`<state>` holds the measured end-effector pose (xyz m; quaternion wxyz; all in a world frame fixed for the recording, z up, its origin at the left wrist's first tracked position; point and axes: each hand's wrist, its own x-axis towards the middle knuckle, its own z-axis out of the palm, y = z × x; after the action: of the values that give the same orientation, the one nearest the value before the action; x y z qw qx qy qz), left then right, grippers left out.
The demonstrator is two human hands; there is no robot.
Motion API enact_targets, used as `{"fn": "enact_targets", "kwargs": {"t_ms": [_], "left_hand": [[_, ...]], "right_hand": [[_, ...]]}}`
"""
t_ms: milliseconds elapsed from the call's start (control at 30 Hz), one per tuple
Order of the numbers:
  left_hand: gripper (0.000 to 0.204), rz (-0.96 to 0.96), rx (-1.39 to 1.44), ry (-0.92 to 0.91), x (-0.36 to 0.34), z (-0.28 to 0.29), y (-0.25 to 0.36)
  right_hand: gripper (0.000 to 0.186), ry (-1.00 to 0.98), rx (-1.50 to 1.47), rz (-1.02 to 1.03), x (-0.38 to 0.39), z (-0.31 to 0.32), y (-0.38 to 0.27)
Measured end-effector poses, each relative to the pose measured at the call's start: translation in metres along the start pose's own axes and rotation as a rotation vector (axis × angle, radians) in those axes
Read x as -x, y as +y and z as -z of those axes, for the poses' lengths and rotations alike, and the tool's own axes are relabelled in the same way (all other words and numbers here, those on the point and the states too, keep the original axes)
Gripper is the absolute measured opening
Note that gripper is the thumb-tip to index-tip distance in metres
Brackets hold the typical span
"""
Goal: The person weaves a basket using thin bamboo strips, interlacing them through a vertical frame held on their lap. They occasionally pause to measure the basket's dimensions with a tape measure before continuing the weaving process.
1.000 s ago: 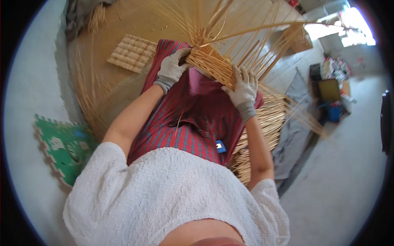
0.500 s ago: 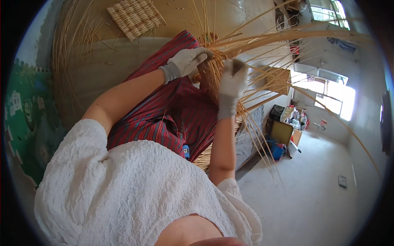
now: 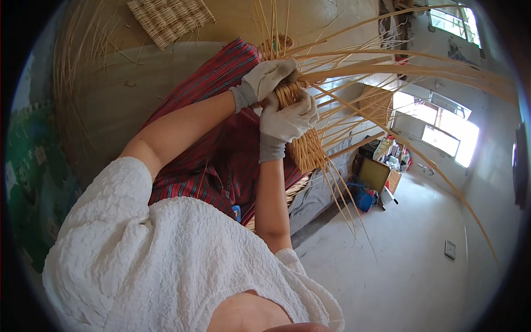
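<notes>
Floor [image 3: 398,249] stretched grey down the person's right side. The white shirt [image 3: 182,254] came next in bulk, then the red striped cloth [image 3: 188,102], which draped over the lap. A flat mat [image 3: 171,21], woven in pale cane, lay on the ground ahead and to the left, well apart from the arms.

The weave [image 3: 307,152], narrow and tightly packed, was up above the far right part of the cloth, slanting between the hands and out past the right one. Its long strands [image 3: 359,71] fanned away, mostly to the right, a few pointing forward.

Both hands wore pale gloves. The left hand [image 3: 269,79] was curled nearly closed over the upper end of the weave, its fingertips tucked from sight. The right hand [image 3: 289,119] sat just below, fingers bent around the same piece with the thumb on the near side; whether either pinched a single strand, I couldn't tell.

I judged it to be the working of strands in at that upper end. The next move seemed to call for a firm left grip, with the right picking out one strand and drawing it snug without snagging its neighbours.

Smallest was a blue tag [image 3: 237,212] on the cloth.
</notes>
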<state>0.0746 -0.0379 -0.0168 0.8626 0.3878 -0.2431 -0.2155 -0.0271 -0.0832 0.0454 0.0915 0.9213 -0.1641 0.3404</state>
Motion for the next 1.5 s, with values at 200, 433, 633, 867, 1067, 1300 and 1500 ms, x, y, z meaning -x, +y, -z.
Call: {"fn": "enact_targets", "kwargs": {"t_ms": [200, 433, 633, 867, 1067, 1300, 1500], "left_hand": [[0.054, 0.153, 0.166, 0.067, 0.003, -0.001, 0.008], [0.058, 0.079, 0.133, 0.105, 0.003, -0.002, 0.010], [0.045, -0.342, -0.360, 0.257, 0.016, -0.017, -0.001], [0.035, -0.267, -0.298, 0.408, 0.007, -0.029, -0.003], [0.044, -0.280, -0.273, 0.354, 0.005, -0.030, -0.004], [0.047, -0.317, -0.366, 0.324, 0.011, -0.028, 0.007], [0.037, -0.315, -0.330, 0.286, 0.016, -0.016, 0.000]], "right_hand": [[0.066, -0.075, -0.030, 0.077, -0.002, 0.003, 0.001], [0.063, -0.159, -0.086, 0.025, -0.011, 0.011, 0.005], [0.039, -0.089, -0.662, -0.284, -0.063, 0.042, 0.005], [0.035, -0.182, -0.733, -0.298, -0.099, 0.043, -0.014], [0.030, -0.172, -1.002, -0.406, -0.103, 0.031, -0.023], [0.045, -0.255, -1.579, -0.600, -0.101, 0.017, -0.010], [0.047, -0.095, -1.471, -0.473, -0.053, 0.011, -0.038]]}}
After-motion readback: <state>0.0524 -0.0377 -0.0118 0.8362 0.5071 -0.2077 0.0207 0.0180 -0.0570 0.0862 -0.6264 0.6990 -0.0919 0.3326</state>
